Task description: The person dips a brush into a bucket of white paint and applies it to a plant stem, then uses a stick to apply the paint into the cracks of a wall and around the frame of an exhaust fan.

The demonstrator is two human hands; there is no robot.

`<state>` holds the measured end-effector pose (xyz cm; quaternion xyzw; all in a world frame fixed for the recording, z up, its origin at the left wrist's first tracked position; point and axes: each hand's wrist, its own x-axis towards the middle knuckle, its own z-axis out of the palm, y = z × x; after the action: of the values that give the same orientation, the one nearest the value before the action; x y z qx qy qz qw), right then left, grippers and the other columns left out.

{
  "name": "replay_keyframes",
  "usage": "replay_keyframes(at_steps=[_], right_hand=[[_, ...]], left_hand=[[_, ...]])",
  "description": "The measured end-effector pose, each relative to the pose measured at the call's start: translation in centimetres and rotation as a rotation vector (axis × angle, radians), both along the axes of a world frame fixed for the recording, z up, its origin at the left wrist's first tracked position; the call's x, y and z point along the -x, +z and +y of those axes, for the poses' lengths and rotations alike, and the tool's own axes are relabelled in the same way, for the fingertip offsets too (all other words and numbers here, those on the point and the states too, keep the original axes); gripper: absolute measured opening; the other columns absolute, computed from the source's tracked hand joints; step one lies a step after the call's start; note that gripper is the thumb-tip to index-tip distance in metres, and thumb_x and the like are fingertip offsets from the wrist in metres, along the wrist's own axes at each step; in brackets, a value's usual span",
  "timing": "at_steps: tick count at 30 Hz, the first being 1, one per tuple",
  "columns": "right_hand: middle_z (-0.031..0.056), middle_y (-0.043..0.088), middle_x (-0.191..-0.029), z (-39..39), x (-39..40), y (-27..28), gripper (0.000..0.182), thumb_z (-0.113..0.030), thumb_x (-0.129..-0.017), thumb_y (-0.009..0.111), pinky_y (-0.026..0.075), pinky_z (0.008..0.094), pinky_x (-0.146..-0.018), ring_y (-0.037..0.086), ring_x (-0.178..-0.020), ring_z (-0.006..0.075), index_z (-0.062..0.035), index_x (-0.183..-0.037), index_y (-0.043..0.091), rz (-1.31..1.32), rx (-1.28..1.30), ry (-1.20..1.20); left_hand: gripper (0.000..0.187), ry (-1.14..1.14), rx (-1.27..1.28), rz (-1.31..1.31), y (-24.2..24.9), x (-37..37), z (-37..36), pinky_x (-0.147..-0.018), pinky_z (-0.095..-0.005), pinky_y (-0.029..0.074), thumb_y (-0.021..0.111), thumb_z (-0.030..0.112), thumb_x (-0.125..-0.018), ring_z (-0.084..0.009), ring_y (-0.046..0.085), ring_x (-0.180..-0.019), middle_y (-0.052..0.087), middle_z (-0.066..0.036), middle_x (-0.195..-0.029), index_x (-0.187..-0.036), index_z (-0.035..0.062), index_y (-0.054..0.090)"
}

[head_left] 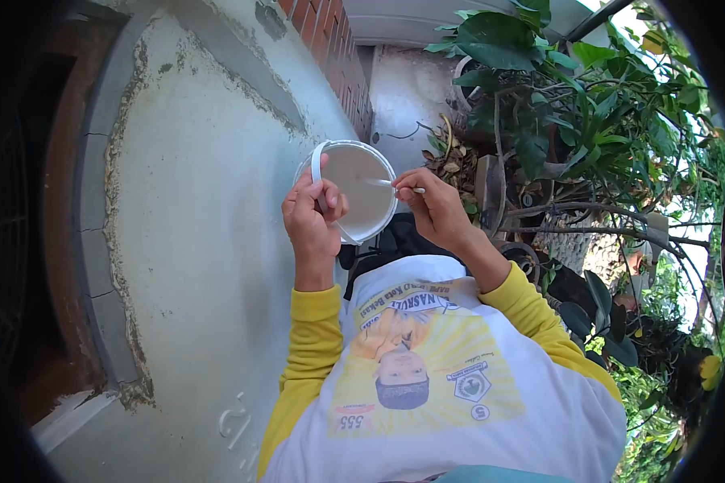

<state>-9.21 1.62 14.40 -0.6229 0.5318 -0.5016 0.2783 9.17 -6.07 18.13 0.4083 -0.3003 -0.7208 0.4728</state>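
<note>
Pale patchy wall [201,249] left of the left fingers; leafy plants [532,129] right of the right fingers; brick strip [334,60] beyond both. White bucket [393,208] between the two sets of fingers, open top, greyish-white liquid [356,211] inside, depth can't tell. Left hand [312,217]: fingers curled at the white handle [316,163], over the bucket's left side. Right hand [439,209]: fingers pinching a thin white tool [379,183], its far end over the liquid, dipped or not unclear.
</note>
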Motion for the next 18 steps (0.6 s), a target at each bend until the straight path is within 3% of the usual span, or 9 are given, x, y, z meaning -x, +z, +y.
replay_keyframes(at_steps=[2, 8, 18], right_hand=[[0.0144, 0.061, -0.093, -0.1, -0.5, -0.8, 0.007, 0.000, -0.090, 0.054, 0.049, 0.0299, -0.062, 0.063, -0.073, 0.0266, -0.0003, -0.097, 0.052, -0.047, -0.048, -0.013], [0.0106, 0.063, -0.091, 0.3, 0.3, 0.3, 0.012, -0.008, -0.095, 0.050, 0.052, 0.0241, -0.067, 0.064, -0.071, 0.0134, 0.0024, -0.097, 0.055, -0.379, -0.015, -0.163], [0.0143, 0.060, -0.093, 0.9, 2.7, 0.2, 0.021, -0.020, -0.101, 0.039, 0.057, 0.0331, -0.067, 0.064, -0.073, 0.0189, -0.0004, -0.098, 0.047, -0.955, -0.021, -0.434]], left_hand=[[0.040, -0.006, -0.012, 0.007, 0.0, -0.1, 0.1, -0.042, -0.0232, 0.029, 0.037, 0.008, -0.088, -0.0079, 0.032, -0.042, 0.044, -0.002, -0.057, -0.122, -0.0064, 0.053], [0.041, -0.033, -0.018, -0.015, -0.1, -0.3, 0.3, -0.045, -0.0252, 0.028, 0.039, 0.010, -0.087, -0.0082, 0.029, -0.043, 0.044, -0.001, -0.059, -0.120, -0.0095, 0.052], [0.044, -0.025, -0.012, 0.032, 0.0, -0.6, -0.2, -0.046, -0.0256, 0.029, 0.037, 0.007, -0.082, -0.0091, 0.029, -0.043, 0.044, -0.003, -0.059, -0.120, -0.0099, 0.052]])
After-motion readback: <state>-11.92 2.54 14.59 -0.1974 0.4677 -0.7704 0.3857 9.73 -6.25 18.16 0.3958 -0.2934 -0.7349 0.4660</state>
